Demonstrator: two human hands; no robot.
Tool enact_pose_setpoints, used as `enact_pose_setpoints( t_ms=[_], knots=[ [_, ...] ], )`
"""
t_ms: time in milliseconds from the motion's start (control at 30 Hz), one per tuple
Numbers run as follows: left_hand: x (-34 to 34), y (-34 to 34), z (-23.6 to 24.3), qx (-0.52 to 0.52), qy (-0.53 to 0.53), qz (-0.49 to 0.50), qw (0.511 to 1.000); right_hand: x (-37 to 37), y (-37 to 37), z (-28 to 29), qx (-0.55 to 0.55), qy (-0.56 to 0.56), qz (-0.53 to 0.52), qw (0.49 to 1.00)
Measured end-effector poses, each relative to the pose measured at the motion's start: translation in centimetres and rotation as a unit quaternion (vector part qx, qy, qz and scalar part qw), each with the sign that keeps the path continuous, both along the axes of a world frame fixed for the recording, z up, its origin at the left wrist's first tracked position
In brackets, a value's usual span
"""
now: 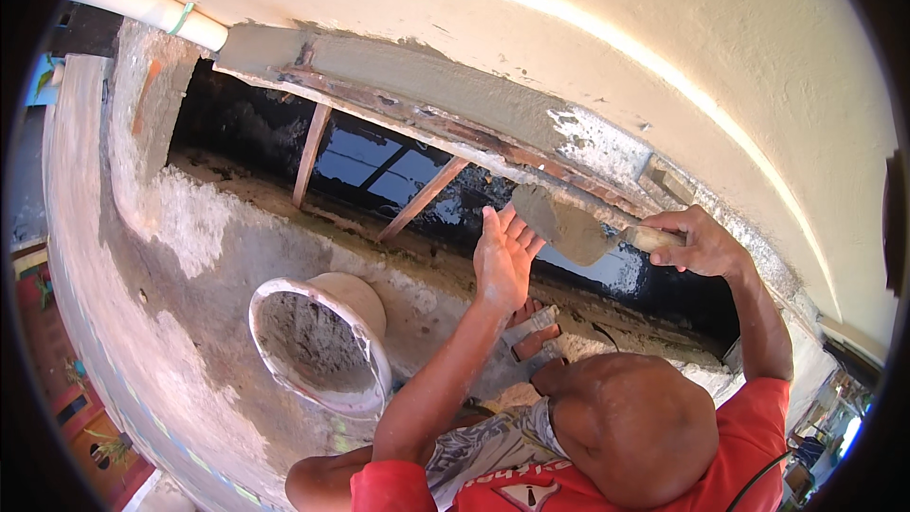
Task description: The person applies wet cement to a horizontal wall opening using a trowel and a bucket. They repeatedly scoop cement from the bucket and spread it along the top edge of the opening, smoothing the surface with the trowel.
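My right hand [700, 241] is closed around the wooden handle of a trowel [633, 236], held over a long opening in the concrete. Grey wet mortar [561, 225] covers its blade, which points left. My left hand [505, 263] is raised beside the blade's left end, fingers stretched out and apart. Its fingertips come close to the mortar's edge; whether they touch it, I cannot tell. A white bucket [368, 299] stands on the slab to the left of my left forearm, with grey mortar mix [318, 341] inside.
Dark water [365, 166] reflects light in the opening, crossed by two narrow bars [311, 154] [424, 199]. Fresh grey mortar [408, 71] coats the ledge along the cream wall [664, 0]. A white pipe [152, 8] ends at the upper left. My bent knee [635, 431] and toes [537, 332] are near the opening's edge.
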State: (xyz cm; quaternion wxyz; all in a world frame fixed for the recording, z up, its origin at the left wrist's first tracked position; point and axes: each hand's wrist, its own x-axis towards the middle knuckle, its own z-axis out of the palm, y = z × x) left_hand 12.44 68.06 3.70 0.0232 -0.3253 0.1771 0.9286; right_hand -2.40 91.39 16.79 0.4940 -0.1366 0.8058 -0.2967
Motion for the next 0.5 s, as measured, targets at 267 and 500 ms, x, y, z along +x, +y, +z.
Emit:
enact_pose_setpoints(
  t_ms=[267, 500],
  knots=[
    [1.0, 0.9, -1.3, 0.028, 0.000, 0.002, 1.000, 1.5, 0.2, 0.6, 0.031, -0.002, -0.014, 0.999],
    [2.0, 2.4, -1.9, 0.063, -0.029, 0.005, 0.998, 3.6, 1.1, 0.5, 0.057, -0.003, -0.031, 0.998]
  ],
)
